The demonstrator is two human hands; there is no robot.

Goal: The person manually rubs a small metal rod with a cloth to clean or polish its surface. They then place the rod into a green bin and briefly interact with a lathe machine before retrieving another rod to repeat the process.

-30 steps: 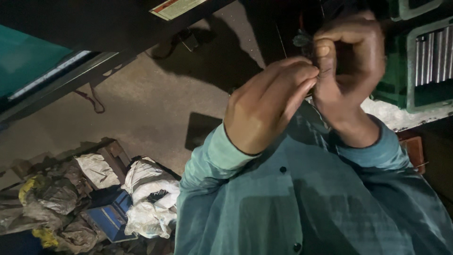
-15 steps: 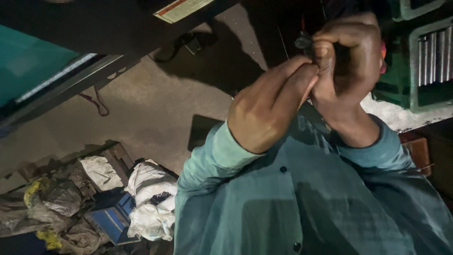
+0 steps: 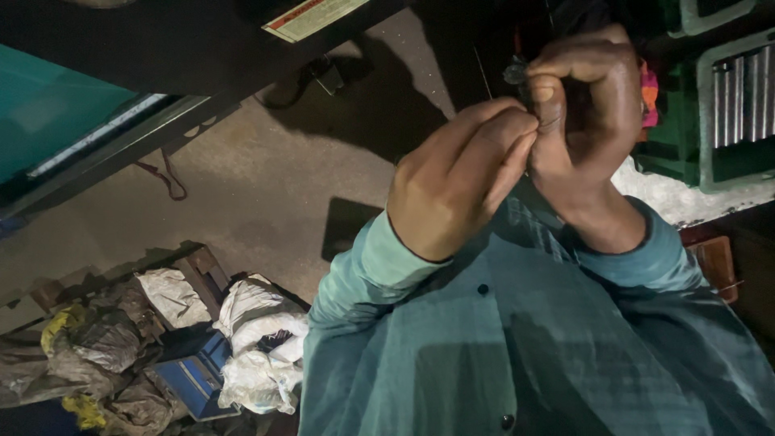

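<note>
Both hands are raised close in front of my teal shirt (image 3: 525, 347). My right hand (image 3: 589, 113) is curled into a fist, and a small dark round metal part (image 3: 515, 73) sticks out between its thumb and forefinger. My left hand (image 3: 452, 182) has its fingers pinched together, their tips pressed against the right thumb. Whatever lies between the left fingertips is hidden. A thin wire-like line (image 3: 483, 73) runs up from just above the left fingers.
Below is a concrete floor (image 3: 266, 186). White and grey rags (image 3: 258, 339) and a blue box (image 3: 194, 379) lie heaped at the lower left. A dark machine frame with a label (image 3: 311, 16) runs along the top. Green metal crates (image 3: 726, 105) stand at right.
The hands stay pressed together in nearly the same place. The left fingertips have slid slightly along the right thumb, and the view has shifted a little.
</note>
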